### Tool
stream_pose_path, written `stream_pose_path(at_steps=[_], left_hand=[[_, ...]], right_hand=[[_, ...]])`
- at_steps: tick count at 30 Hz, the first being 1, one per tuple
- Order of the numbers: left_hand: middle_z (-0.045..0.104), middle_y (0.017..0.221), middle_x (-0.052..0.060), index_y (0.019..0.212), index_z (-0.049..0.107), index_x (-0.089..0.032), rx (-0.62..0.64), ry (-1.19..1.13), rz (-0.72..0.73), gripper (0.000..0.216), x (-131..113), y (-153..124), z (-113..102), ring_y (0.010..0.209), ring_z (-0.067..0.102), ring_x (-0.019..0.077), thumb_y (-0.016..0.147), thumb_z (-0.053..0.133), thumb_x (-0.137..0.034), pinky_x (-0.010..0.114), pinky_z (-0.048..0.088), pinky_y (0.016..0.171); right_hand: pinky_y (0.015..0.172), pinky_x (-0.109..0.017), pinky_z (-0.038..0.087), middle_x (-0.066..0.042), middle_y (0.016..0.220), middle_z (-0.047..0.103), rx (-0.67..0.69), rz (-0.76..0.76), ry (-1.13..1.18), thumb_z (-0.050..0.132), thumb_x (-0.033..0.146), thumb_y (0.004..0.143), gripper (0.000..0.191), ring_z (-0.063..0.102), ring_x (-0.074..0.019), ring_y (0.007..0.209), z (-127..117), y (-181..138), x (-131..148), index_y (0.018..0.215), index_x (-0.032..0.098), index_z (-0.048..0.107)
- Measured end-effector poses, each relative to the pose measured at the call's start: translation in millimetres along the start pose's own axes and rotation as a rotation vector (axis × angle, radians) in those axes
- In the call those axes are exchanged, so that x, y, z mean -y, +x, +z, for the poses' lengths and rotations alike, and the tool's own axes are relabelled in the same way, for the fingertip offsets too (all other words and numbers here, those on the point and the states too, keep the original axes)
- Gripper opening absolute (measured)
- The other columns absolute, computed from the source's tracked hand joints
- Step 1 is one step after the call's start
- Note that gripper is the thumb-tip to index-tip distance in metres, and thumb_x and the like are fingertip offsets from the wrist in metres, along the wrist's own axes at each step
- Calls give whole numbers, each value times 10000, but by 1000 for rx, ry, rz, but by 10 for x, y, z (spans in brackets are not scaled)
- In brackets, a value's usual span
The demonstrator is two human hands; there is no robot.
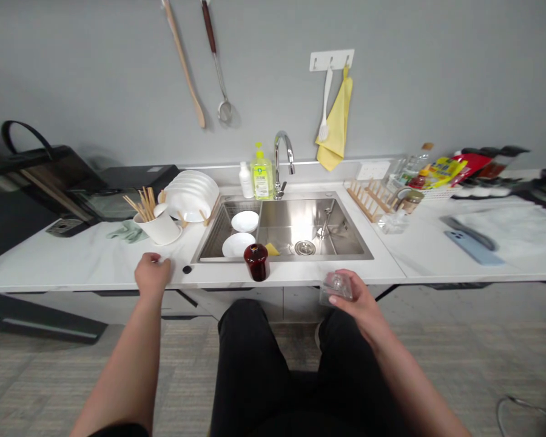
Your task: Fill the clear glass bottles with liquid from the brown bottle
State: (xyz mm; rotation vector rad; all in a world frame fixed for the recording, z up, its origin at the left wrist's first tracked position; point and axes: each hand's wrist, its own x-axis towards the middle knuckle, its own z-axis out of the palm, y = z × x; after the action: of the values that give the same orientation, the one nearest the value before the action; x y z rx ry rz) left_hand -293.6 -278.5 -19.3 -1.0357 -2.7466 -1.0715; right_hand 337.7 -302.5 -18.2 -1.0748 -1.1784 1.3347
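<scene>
My right hand (pixel 358 298) grips a small clear, square-sided glass (pixel 335 286) just in front of the counter's front edge. At the left, my left hand (pixel 153 274) is curled closed over the counter edge, and whatever its fingers hold, if anything, is hidden. Between the hands a dark red bottle (pixel 256 262) stands upright with its mouth uncovered, at the front rim of the sink (pixel 300 260). A small round black piece (pixel 187 269) lies on the counter a little to the right of my left hand.
Two white bowls (pixel 239 245) sit in the sink's left part, near a yellow sponge (pixel 272 249). Left stand a chopstick holder (pixel 161 228) and racked plates (pixel 188 194). A faucet (pixel 279 158) and green soap bottle (pixel 262 177) are behind. A wooden rack (pixel 368 200) and blue phone (pixel 473 247) are right.
</scene>
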Motion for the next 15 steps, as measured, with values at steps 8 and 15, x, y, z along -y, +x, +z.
stream_pose_path(at_steps=[8, 15], left_hand=[[675, 1179, 125, 1305, 628, -157, 20, 78, 49, 512, -49, 97, 212, 1140, 647, 340, 865, 766, -379, 489, 533, 1077], [604, 1520, 232, 1471, 548, -116, -158, -91, 191, 598, -208, -320, -34, 1480, 565, 377, 1016, 678, -481, 525, 465, 1286]], right_hand=[[1200, -607, 616, -93, 1383, 805, 56, 44, 12, 1139, 437, 679, 756, 805, -350, 1224, -153, 86, 18, 1305, 336, 729], [1206, -625, 604, -74, 1311, 813, 36, 37, 41, 1140, 449, 680, 744, 807, -352, 1221, -145, 47, -1, 1299, 336, 743]])
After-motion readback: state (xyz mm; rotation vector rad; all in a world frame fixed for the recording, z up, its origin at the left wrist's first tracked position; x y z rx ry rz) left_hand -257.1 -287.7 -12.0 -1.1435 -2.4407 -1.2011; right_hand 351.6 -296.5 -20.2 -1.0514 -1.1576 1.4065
